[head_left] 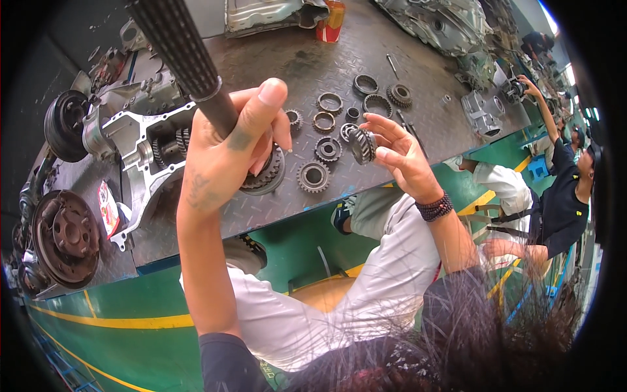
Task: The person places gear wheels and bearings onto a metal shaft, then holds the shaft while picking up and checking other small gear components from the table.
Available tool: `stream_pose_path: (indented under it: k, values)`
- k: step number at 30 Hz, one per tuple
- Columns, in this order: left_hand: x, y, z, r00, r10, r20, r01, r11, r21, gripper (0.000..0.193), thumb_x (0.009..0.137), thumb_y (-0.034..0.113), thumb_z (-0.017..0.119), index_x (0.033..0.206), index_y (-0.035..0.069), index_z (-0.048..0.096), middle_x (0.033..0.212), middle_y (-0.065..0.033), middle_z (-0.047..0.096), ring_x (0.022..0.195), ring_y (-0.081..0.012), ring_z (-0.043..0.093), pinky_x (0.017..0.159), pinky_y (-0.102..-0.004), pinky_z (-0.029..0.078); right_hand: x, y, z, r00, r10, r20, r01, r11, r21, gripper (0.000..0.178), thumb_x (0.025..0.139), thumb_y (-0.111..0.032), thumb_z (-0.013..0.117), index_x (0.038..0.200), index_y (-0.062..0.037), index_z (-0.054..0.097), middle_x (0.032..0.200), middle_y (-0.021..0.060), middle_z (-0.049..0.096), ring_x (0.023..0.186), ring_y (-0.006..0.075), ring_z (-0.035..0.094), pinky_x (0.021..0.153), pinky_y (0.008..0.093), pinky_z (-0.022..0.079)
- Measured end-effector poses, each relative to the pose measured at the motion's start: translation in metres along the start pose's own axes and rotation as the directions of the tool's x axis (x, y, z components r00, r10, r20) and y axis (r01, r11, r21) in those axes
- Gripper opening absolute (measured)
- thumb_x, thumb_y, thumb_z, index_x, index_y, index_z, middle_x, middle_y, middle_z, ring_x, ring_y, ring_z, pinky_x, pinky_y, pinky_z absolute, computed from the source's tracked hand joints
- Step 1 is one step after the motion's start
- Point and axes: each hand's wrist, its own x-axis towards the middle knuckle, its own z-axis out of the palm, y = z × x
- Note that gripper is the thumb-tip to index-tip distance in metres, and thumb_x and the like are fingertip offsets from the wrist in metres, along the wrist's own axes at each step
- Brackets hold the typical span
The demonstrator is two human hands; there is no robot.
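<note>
L hand (222, 147): fingers wrapped tight on splined shaft (189, 65), thumb pressed along it; shaft is off the table (287, 65), tilted, upper end toward far-L corner. Big ring (277, 186) sits just under that hand, nr table's near edge; can't tell if it touches the shaft. R hand (405, 153): thumb & fingers clamped on helical gear (361, 145), held up nr the near edge; other fingertips spread a bit. Beads (434, 208) on R wrist.

Btwn hands, on table: flat gear (313, 177) nearest the near edge, small gear (328, 149) just behind it, then bronze ring (324, 122), steel ring (330, 102), & toothed ring (366, 84) farther in w/ dark gear (399, 95) to its R. Bolt (392, 62) lies toward far edge; red can (330, 23) nr far edge.

Table's L part: open casing (140, 134) w/ gears inside; rusty hub (65, 238) by near-L corner. Co-worker's hand (530, 86) at parts nr table's R end.
</note>
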Motion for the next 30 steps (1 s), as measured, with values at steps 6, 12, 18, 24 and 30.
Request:
stream_pose_path:
  k: [6,12,18,24,30]
  values:
    - [0.001,-0.001,0.001,0.999,0.036,0.003,-0.036,0.999,-0.025,0.056,0.106,0.043,0.065,0.072,0.0,0.068,0.053,0.0036,0.046,0.045,-0.0039,0.04,0.045,-0.0234,0.03,0.0,0.0,0.004,0.999,0.052,0.001,-0.049,0.944,0.327,0.07,0.101,-0.021,0.061,0.162,0.001,0.035,0.153,0.014,0.052,0.136,0.0231,0.058,0.116,0.0446,0.051]
    - [-0.001,-0.002,0.003,0.999,0.035,-0.002,-0.035,0.999,-0.025,0.055,0.107,0.043,0.065,0.072,0.0,0.068,0.055,0.0017,0.052,0.046,-0.0033,0.04,0.045,-0.0226,0.03,0.005,0.001,0.0,0.996,0.063,0.065,-0.089,0.816,0.571,0.063,0.105,-0.02,0.057,0.16,0.0029,0.034,0.157,0.0209,0.047,0.145,0.0315,0.051,0.12,0.0465,0.048]
    - [-0.001,-0.004,0.0,0.999,0.049,0.023,-0.048,0.998,-0.027,0.055,0.107,0.043,0.065,0.072,0.0,0.068,0.058,-0.0001,0.057,0.046,-0.003,0.041,0.045,-0.0222,0.031,0.002,0.005,0.001,0.997,0.071,0.005,-0.063,0.856,0.514,0.05,0.11,-0.022,0.057,0.152,0.0022,0.044,0.156,0.0198,0.051,0.141,0.03,0.056,0.117,0.044,0.052]
    - [-0.001,-0.004,0.002,0.999,0.054,0.008,-0.053,0.998,-0.03,0.055,0.107,0.043,0.065,0.072,0.0,0.068,0.059,-0.0007,0.057,0.046,-0.0031,0.041,0.044,-0.0223,0.031,0.003,0.022,-0.004,0.993,0.118,-0.028,-0.089,0.859,0.504,0.051,0.111,-0.027,0.056,0.15,0.0054,0.047,0.152,0.02,0.054,0.143,0.034,0.053,0.109,0.0408,0.059]
    - [0.001,-0.005,-0.001,0.998,0.07,-0.001,-0.07,0.997,-0.031,0.057,0.106,0.044,0.065,0.07,0.001,0.068,0.059,-0.0016,0.058,0.045,-0.0038,0.041,0.043,-0.0224,0.03,0.002,0.014,0.009,0.987,0.143,-0.072,-0.096,0.89,0.445,0.046,0.113,-0.033,0.053,0.145,-0.0001,0.055,0.153,0.0158,0.056,0.137,0.0274,0.06,0.112,0.0388,0.056]
